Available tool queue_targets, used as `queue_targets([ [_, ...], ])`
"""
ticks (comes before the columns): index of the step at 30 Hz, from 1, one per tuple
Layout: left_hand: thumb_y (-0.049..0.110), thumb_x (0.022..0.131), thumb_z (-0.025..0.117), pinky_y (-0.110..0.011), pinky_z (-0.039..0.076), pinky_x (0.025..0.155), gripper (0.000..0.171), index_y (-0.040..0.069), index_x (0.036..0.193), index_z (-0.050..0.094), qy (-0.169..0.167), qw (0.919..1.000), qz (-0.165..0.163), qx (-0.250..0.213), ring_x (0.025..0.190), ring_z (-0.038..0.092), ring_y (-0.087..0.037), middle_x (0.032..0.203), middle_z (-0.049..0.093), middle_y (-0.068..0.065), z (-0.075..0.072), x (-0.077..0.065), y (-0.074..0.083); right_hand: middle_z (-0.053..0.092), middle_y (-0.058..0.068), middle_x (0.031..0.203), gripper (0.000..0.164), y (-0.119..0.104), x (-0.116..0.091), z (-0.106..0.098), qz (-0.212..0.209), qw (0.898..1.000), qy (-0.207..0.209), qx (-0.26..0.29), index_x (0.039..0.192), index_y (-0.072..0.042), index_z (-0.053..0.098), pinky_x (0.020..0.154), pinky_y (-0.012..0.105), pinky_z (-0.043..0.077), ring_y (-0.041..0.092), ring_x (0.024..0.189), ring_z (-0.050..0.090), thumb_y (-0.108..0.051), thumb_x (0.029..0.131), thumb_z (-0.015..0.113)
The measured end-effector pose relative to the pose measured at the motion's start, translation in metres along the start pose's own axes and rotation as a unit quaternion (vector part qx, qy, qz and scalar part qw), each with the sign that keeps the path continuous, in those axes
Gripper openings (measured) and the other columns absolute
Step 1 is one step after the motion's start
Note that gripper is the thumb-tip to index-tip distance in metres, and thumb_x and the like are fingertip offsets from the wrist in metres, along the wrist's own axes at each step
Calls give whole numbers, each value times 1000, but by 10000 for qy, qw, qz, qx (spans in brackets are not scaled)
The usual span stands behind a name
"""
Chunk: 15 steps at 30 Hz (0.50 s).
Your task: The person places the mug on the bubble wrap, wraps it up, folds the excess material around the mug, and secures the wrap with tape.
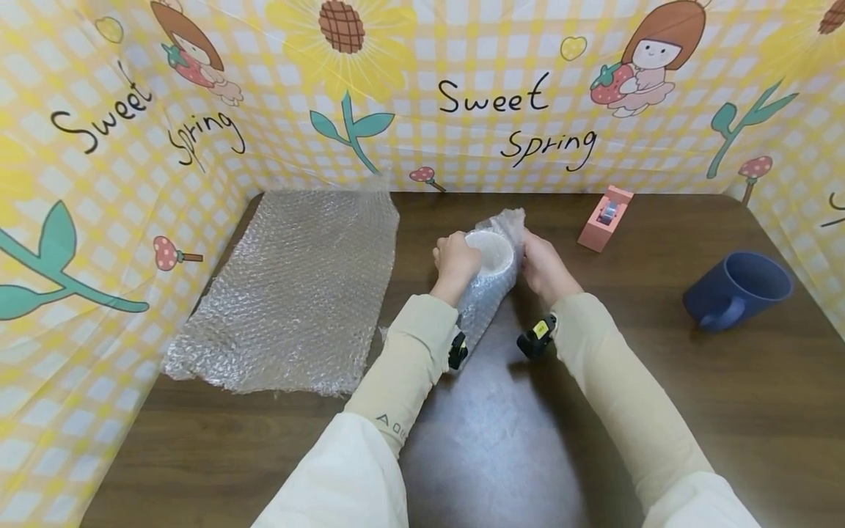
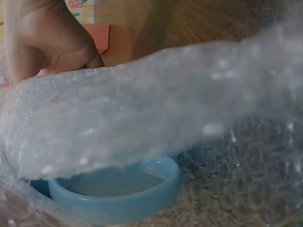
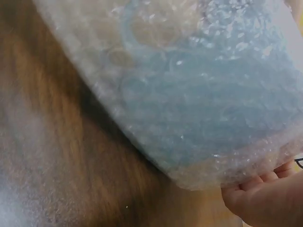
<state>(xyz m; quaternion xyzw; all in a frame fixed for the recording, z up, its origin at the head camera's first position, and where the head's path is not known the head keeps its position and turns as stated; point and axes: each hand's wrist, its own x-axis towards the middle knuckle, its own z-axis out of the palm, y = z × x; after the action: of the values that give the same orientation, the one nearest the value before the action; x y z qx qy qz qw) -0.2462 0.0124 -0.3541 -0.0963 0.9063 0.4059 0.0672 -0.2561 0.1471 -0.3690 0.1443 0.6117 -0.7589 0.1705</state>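
Note:
A light blue mug with a white inside (image 1: 491, 253) stands partly wrapped in bubble wrap (image 1: 485, 293) near the middle of the table. At its left side my left hand (image 1: 457, 264), fingers curled, grips the mug at its rim. On the far right side, my right hand (image 1: 546, 268) holds the edge of the wrap, its fingertips hidden behind the sheet. The mug's handle (image 2: 123, 208) shows through an opening of the wrap in the left wrist view. Its blue wall (image 3: 203, 104) appears blurred through the bubbles in the right wrist view.
A second bubble wrap sheet (image 1: 297, 293) lies flat on the left. Behind on the right sits a pink tape dispenser (image 1: 604, 220). A dark blue mug (image 1: 736, 290) stands at the right. Patterned yellow cloth (image 1: 422, 95) walls the table's back and sides.

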Motion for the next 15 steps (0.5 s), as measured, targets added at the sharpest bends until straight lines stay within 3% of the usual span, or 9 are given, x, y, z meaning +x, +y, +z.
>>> queue_targets([
  [2, 7, 90, 51, -43, 34, 106, 35, 1, 124, 58, -14, 10000, -7, 1, 122, 43, -35, 127, 54, -21, 0, 0, 0, 41, -5, 127, 40, 0, 2, 1, -19, 9999, 28, -150, 134, -11, 44, 117, 30, 22, 12, 123, 33, -33, 101, 42],
  [5, 8, 90, 51, -42, 34, 106, 35, 1, 123, 58, -37, 10000, -33, 33, 122, 43, -35, 127, 54, -21, -1, -1, 1, 45, -7, 118, 45, 0, 4, 1, -117, 9987, -7, -489, 138, -9, 43, 114, 30, 27, 11, 117, 38, -34, 100, 44],
  [10, 10, 90, 52, -42, 34, 105, 33, 0, 121, 59, -19, 9999, -41, 102, 121, 43, -35, 126, 55, -21, -2, -2, 3, 47, 5, 133, 54, -3, 3, 1, -302, 9897, 67, -1395, 144, -5, 40, 108, 32, 35, 13, 115, 44, -38, 101, 42],
  [13, 10, 89, 53, -42, 35, 104, 32, 0, 119, 60, 32, 9999, -38, 160, 120, 45, -35, 124, 56, -21, -1, -2, 3, 45, 13, 143, 55, -9, -2, 2, -469, 9685, 66, -2443, 143, -1, 41, 111, 39, 35, 21, 124, 44, -39, 103, 35],
  [15, 10, 89, 55, -42, 36, 103, 31, 0, 117, 60, 69, 9998, -54, 191, 119, 45, -35, 124, 56, -21, -1, -2, 2, 42, 16, 147, 55, -12, -6, 4, -653, 9447, 35, -3214, 143, 0, 40, 113, 43, 33, 25, 130, 41, -37, 104, 29],
])
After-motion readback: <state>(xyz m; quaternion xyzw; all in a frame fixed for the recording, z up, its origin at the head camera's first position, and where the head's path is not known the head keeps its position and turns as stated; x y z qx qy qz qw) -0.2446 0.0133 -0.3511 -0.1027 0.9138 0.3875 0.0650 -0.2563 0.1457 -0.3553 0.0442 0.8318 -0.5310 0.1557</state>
